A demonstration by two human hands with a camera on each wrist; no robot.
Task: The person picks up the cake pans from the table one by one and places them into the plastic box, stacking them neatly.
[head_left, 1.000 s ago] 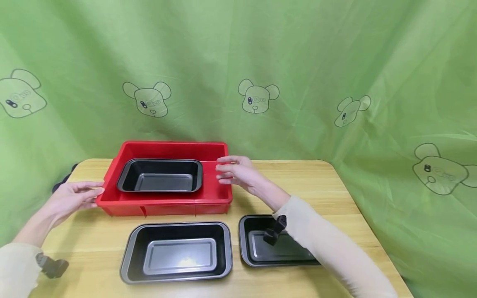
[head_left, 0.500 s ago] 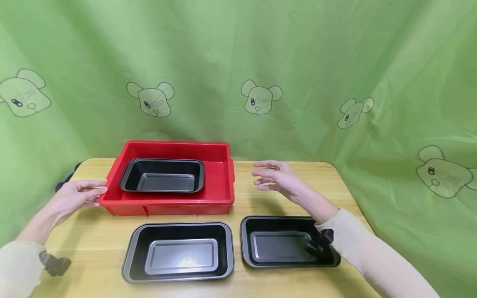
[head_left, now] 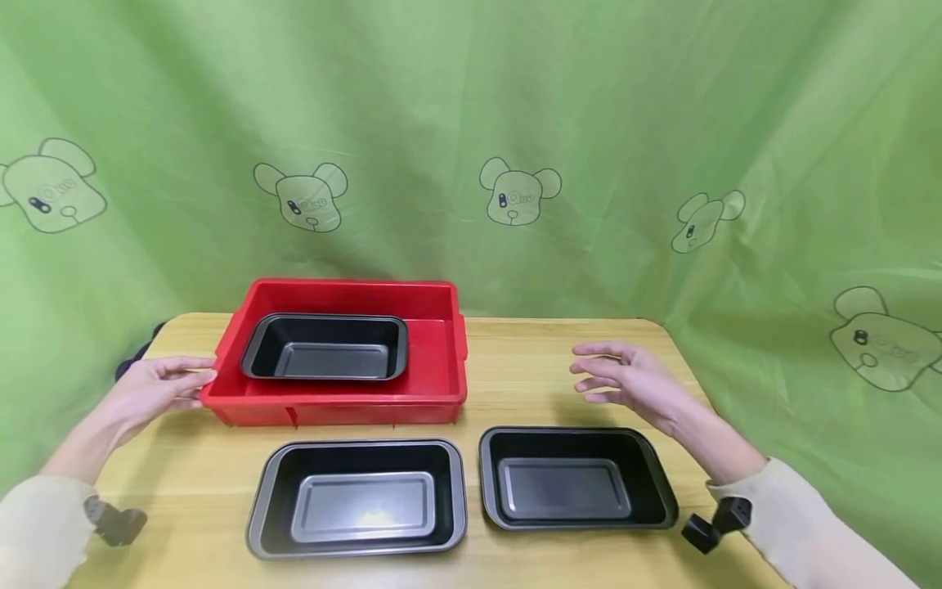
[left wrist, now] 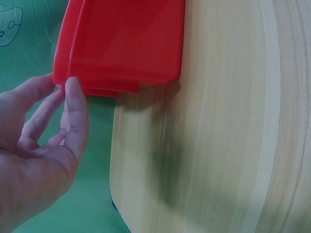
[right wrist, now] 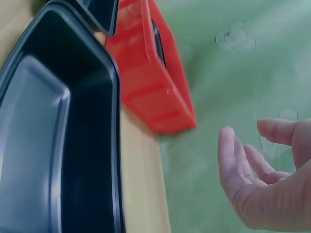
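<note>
A red plastic bin (head_left: 430, 360) stands toward the back left of the table, with one dark loaf pan (head_left: 334, 360) inside on its left side. My left hand (head_left: 158, 386) is at the bin's left end; in the left wrist view its thumb and fingers pinch the rim of the red bin (left wrist: 126, 43). To the right of the bin, my right hand (head_left: 633, 380) hovers over the table, fingers loosely bent, holding nothing. Below it lies a second dark loaf pan (head_left: 565, 488). A third loaf pan (head_left: 364, 503) sits in front of the bin.
The wooden table (head_left: 530, 376) has rounded back corners. A green curtain (head_left: 589, 262) printed with bear heads hangs close behind and at both sides. Bare wood shows to the right of the bin. Both wrists wear a small black device.
My right hand has moved right, from over the bin's right side to beyond it, uncovering the right-hand loaf pan. The left hand keeps its place on the bin. The view has shifted slightly.
</note>
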